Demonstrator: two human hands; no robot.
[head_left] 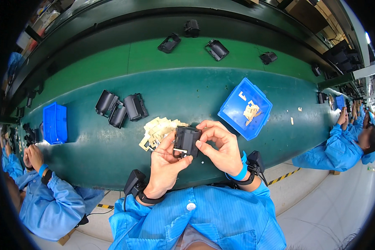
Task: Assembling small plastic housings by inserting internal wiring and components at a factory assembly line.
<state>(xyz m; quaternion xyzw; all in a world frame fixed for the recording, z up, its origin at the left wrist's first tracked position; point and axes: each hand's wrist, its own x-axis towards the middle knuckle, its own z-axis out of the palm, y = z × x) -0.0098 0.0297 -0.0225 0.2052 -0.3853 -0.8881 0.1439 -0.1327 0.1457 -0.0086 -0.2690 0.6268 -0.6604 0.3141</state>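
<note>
Close to my body, my left hand (171,160) grips a black plastic housing (187,139) by its left side and lower edge. A thin wire and a pale strip show at the housing's lower end. My right hand (218,143) pinches the housing's right side, thumb and fingertips against it. Just beyond my left hand lies a loose pile of cream-coloured cut pieces (156,131), partly hidden by the hand and housing. Several similar black housings (133,107) sit together on the green bench (183,89), to the left past the pile.
A blue tray (227,112) with cream pieces stands to the right; a blue bin (55,125) stands to the left. Further black parts (217,50) lie on the bright green strip (146,54) behind. People in blue work at both sides, one person's hands (34,157) at left.
</note>
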